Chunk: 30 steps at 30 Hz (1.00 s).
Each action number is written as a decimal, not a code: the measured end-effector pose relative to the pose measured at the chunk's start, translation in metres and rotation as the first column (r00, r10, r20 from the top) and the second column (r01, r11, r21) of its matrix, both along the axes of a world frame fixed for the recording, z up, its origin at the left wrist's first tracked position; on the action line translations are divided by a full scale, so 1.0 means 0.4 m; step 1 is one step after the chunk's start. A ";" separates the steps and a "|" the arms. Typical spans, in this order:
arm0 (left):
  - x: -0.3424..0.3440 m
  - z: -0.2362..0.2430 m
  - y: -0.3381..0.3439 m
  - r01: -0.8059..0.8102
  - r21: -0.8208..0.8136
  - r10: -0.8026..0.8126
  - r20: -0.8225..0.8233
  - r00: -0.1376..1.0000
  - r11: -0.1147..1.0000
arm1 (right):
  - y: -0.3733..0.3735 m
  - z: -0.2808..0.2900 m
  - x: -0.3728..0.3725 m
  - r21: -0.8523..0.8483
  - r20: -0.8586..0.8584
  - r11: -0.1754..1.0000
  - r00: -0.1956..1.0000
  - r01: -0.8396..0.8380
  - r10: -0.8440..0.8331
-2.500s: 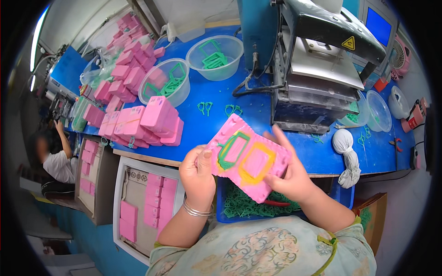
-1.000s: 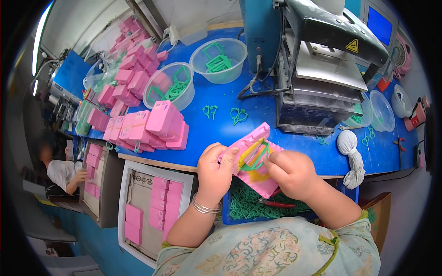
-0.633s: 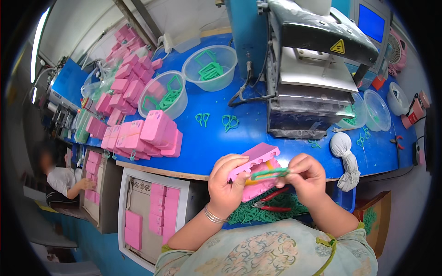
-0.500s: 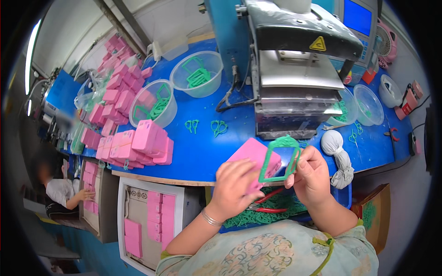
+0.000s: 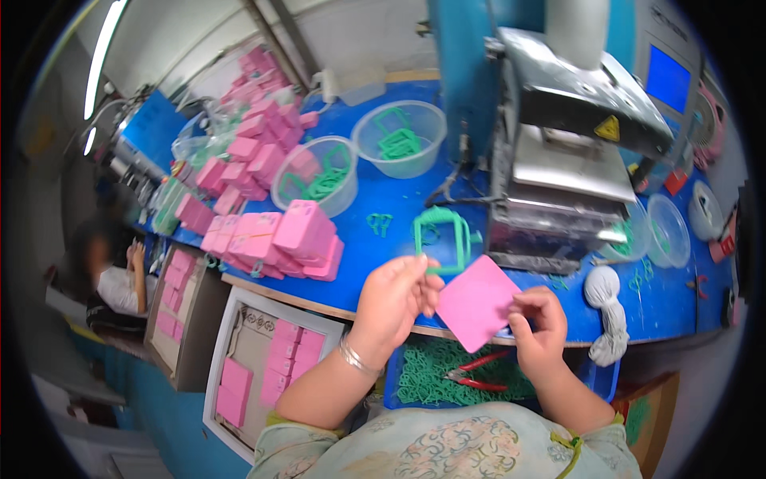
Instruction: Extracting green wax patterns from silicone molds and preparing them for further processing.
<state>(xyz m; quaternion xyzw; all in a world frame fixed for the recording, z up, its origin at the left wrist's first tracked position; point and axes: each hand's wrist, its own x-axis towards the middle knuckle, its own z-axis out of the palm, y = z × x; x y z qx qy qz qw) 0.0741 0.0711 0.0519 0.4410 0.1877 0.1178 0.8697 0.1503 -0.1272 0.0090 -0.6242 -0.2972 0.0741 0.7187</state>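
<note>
In my left hand (image 5: 395, 299) is a green square frame (image 5: 465, 243), pinched at its lower left corner and raised above the blue bench. Beside it my right hand (image 5: 538, 326) grips a flat pink square piece (image 5: 476, 303) by its right edge, between thumb and fingers. The pink piece is tilted, one corner pointing down over a blue tray (image 5: 391, 387). In that tray, under my hands, lie many green offcuts (image 5: 427, 371) and pliers with red handles (image 5: 483, 385).
Stacked pink blocks (image 5: 307, 231) and two clear tubs (image 5: 443, 148) of green pieces stand left. A press (image 5: 558, 199) rises behind my hands. A grey cloth bundle (image 5: 604, 303) lies right. Another person (image 5: 120, 287) sits far left beside a box of pink pieces (image 5: 179, 271).
The green frame has passed from my right hand to my left, and the pink piece from left to right. The view has shifted, so the bench appears further right.
</note>
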 end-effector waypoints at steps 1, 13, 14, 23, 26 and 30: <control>0.013 0.002 0.043 -0.038 -0.097 0.044 0.060 0.997 0.995 | -0.002 -0.014 0.005 -0.115 0.186 0.988 0.980 0.099 -0.077; -0.009 -0.011 -0.019 0.071 0.988 -0.420 -0.007 0.908 0.137 | 0.006 0.005 0.011 -0.245 0.681 0.908 0.727 0.339 -0.088; -0.024 -0.005 -0.056 0.162 0.960 -0.349 -0.236 0.907 -0.227 | 0.006 -0.002 0.009 -0.285 0.645 0.908 0.762 0.307 -0.055; -0.101 -0.065 -0.013 -0.030 0.961 -0.330 0.124 0.936 0.275 | 0.005 0.079 0.017 -0.271 0.541 0.955 0.801 -0.122 0.256; -0.128 -0.042 0.003 0.330 0.546 -0.453 0.105 0.885 0.770 | -0.006 0.093 0.010 -0.209 0.295 0.912 0.866 -0.353 0.403; -0.109 -0.034 -0.028 0.304 0.582 -0.452 0.125 0.883 0.754 | -0.003 0.088 0.002 -0.234 0.245 0.926 0.903 -0.298 0.352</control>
